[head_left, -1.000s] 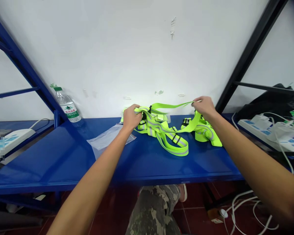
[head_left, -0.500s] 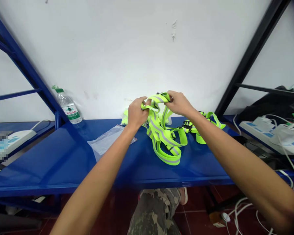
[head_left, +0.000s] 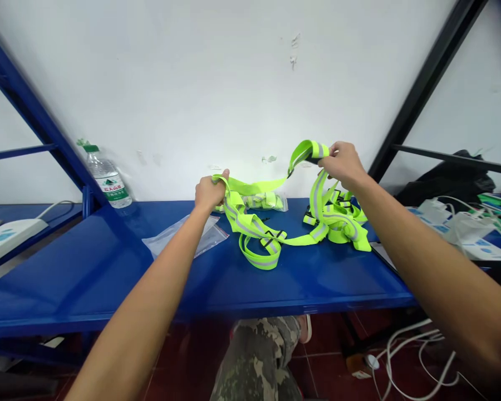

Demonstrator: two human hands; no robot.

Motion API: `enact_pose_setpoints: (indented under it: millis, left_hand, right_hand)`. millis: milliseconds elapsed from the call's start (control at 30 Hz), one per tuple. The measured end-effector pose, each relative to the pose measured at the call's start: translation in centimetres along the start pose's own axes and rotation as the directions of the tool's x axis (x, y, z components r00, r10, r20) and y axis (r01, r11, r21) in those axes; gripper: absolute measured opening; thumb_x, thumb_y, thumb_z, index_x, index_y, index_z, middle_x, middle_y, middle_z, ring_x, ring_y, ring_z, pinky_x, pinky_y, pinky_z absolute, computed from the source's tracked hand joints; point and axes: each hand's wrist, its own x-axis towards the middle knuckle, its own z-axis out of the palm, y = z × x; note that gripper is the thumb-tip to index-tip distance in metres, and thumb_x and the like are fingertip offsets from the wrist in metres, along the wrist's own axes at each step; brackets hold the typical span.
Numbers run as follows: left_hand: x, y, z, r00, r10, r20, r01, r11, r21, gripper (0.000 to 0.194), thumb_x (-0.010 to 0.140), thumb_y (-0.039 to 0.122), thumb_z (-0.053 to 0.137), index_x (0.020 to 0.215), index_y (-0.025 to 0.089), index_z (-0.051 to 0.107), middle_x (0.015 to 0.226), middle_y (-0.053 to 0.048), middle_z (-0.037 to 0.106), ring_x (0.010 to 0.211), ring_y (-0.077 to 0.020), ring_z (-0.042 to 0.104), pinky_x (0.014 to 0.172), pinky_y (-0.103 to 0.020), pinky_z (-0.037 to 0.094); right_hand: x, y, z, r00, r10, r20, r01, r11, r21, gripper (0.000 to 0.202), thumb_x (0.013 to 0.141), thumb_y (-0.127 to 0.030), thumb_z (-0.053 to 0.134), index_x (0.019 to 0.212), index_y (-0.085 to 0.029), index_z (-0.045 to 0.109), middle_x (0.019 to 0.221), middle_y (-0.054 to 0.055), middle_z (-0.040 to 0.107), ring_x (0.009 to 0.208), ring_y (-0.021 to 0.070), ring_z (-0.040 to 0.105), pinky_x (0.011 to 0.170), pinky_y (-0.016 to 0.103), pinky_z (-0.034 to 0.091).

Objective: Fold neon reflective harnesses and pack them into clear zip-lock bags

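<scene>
Neon yellow-green straps (head_left: 250, 223) with grey reflective stripes and black buckles stretch between my two hands above the blue table (head_left: 108, 267). My left hand (head_left: 210, 193) is closed on one part of them, with the thumb up. On the other side, my right hand (head_left: 343, 164) pinches a raised loop near a black piece. The lower loops rest on the table. Beneath my right hand lies a pile of similar straps (head_left: 344, 223). A clear bag of folded straps (head_left: 265, 201) sits by the wall, behind the held straps.
A flat clear plastic bag (head_left: 206, 236) lies beside my left forearm. A water bottle (head_left: 111, 181) stands at the back left against the wall. Power strips (head_left: 19, 234) and white cables are at both sides. A dark flat object (head_left: 384, 256) lies by my right forearm.
My hands have moved apart, the left one leftward and the right one rightward and slightly up. The bunched straps are now spread out between them.
</scene>
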Motion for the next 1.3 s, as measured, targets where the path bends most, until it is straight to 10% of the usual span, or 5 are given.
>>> enact_pose_setpoints:
  millis: [400,700,867,1067,1300]
  left_hand:
    - [-0.1,0.8,0.6,0.91,-0.1,0.403,0.221,0.938,-0.266,0.056,0.07,0.01,0.068,0.122,0.021,0.052,0.109,-0.013,0.07,0.083,-0.0194,0.07,0.07,-0.032,0.055]
    - [-3.3,0.4,3.3,0.887,0.107,0.448,-0.258,0.922,0.29,0.065,0.075,0.069,0.058,0.113,0.016,0.058,0.116,-0.023,0.068,0.106,-0.0361,0.066,0.08,-0.039,0.051]
    - [-4.4,0.0,4.4,0.785,0.153,0.6,-0.45,0.806,0.383,0.073,0.061,0.032,0.077,0.127,0.017,0.051,0.11,-0.019,0.07,0.099,-0.034,0.069,0.079,-0.035,0.051]
    - [-5.9,1.8,4.3,0.856,0.399,0.329,-0.516,0.699,0.495,0.069,0.067,0.009,0.062,0.133,0.015,0.047,0.115,-0.021,0.063,0.109,-0.0365,0.06,0.084,-0.043,0.05]
    - [-8.9,3.2,6.5,0.603,0.494,0.626,-0.711,0.689,0.14,0.029,0.089,0.023,0.046,0.117,0.02,0.055,0.095,-0.007,0.07,0.087,-0.0213,0.067,0.079,-0.033,0.052]
  right_hand:
    - [-4.5,4.2,2.6,0.806,0.388,0.448,-0.257,0.91,-0.325,0.033,0.057,-0.014,0.072,0.089,-0.016,0.064,0.065,0.005,0.064,0.062,0.0202,0.057,0.046,0.027,0.032]
    - [-5.2,6.0,3.9,0.698,0.46,0.55,-0.389,0.887,-0.248,0.035,0.064,-0.02,0.074,0.097,-0.017,0.06,0.076,0.01,0.072,0.064,0.0202,0.062,0.041,0.024,0.025]
    - [-6.1,6.3,4.2,0.693,0.427,0.581,-0.35,0.904,-0.248,0.022,0.07,-0.032,0.076,0.081,-0.019,0.061,0.084,0.008,0.072,0.066,0.0163,0.062,0.041,0.023,0.027]
    - [-6.6,7.7,4.6,0.79,0.374,0.486,-0.228,0.915,-0.334,0.053,0.075,-0.038,0.073,0.12,-0.015,0.059,0.094,0.011,0.071,0.076,0.0203,0.063,0.053,0.025,0.044]
    - [-6.5,9.2,6.1,0.859,0.056,0.509,0.204,0.874,-0.441,0.046,0.084,-0.026,0.059,0.128,-0.015,0.057,0.115,0.013,0.069,0.101,0.0261,0.064,0.085,0.032,0.048]
